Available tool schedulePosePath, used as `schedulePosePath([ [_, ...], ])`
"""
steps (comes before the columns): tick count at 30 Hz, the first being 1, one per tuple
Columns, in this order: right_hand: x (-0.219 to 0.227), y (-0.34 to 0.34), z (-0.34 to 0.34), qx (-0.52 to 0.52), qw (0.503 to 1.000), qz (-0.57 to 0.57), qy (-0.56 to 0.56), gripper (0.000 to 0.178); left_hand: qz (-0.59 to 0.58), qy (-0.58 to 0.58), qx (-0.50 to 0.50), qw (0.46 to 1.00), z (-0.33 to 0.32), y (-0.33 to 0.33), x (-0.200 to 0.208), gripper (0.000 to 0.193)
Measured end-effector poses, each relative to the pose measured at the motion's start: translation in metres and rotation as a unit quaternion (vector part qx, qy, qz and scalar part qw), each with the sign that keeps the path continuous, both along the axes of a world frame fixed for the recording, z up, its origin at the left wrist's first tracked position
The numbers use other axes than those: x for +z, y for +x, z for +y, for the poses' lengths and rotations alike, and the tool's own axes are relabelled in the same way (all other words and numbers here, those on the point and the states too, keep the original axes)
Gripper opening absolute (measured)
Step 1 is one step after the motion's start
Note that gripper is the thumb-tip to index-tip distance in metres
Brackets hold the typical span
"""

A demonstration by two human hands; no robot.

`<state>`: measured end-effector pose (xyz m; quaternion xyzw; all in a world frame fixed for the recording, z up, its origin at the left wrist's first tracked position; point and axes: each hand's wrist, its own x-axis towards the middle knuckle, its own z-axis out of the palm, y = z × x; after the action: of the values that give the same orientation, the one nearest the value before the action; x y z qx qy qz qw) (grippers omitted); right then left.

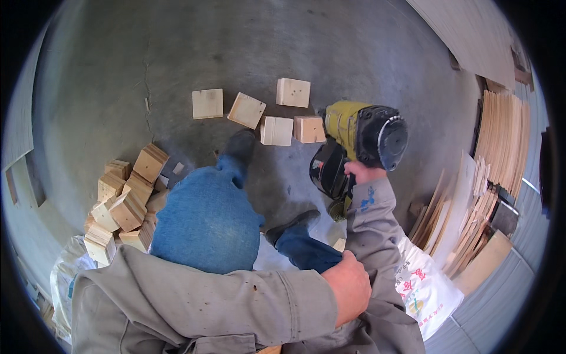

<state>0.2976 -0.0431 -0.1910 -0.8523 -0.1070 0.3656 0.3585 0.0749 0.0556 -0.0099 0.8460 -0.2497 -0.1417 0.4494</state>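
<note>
My right hand grips a yellow and black coil nail gun, held up right of the middle. The gun's nose points toward the wooden blocks on the floor. Closest to it is a wooden block with a reddish face. Beside that stand a pale block, a tilted block and a block with nail marks; farther left is another block. My left hand is closed by my right sleeve, its fingers curled under; what they hold, if anything, is hidden.
A heap of wooden blocks lies on the left by my knee. White sacks lie low at the right and left. Stacked thin boards and loose wood strips line the right side. My shoes rest on the concrete floor.
</note>
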Motion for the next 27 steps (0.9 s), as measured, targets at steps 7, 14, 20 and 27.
schedulePosePath([
  [7,-0.017,-0.043,-0.055,-0.03,0.995,0.091,-0.031,0.07,0.022,-0.016,-0.041,0.999,0.006,0.005,0.002,0.04],
  [14,-0.039,-0.068,-0.087,-0.06,0.978,0.147,0.138,0.087,-0.05,-0.004,0.031,0.998,-0.007,-0.002,-0.005,0.028],
  [20,-0.03,-0.063,-0.079,0.279,0.956,-0.092,-0.013,0.085,-0.081,-0.006,0.069,0.994,-0.012,-0.004,-0.008,0.023],
  [27,-0.029,-0.069,-0.055,0.212,0.976,-0.039,0.021,0.083,-0.074,-0.011,0.088,0.993,-0.01,-0.005,-0.009,0.023],
])
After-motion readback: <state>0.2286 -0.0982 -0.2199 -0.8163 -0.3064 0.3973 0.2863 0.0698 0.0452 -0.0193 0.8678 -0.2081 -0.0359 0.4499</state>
